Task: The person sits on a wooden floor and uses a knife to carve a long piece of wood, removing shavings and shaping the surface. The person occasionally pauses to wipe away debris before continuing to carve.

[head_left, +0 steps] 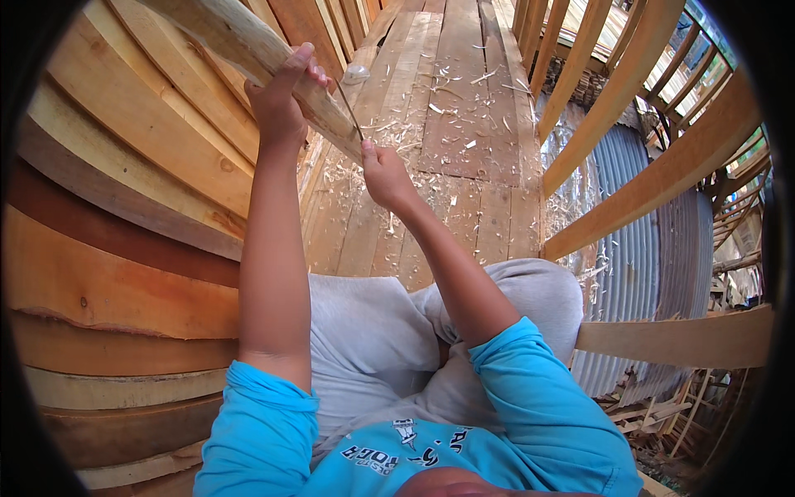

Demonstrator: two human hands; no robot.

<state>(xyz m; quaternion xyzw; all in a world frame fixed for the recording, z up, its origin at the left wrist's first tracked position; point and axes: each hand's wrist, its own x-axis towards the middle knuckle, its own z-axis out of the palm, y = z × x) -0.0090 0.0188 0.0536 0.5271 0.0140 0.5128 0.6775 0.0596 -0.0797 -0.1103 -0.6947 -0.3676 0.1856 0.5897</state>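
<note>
A long, pale wooden pole (236, 37) slants down from the upper left, its near end close to my right hand. My left hand (280, 101) is wrapped around it from the side, with the fingertips showing over the top. Closed in a grip at the pole's near end is my right hand (387, 176). From that hand a thin, dark knife blade (349, 108) points up and away, lying along the pole's right side. The knife's handle is hidden inside my fingers.
Curled wood shavings (443, 108) litter the plank floor (493, 219). Stacked boards (124, 282) rise close on my left. Slanted wooden slats (654, 199) line the right side, with corrugated metal sheets (625, 273) beyond. A small clear bag (356, 74) lies near the boards.
</note>
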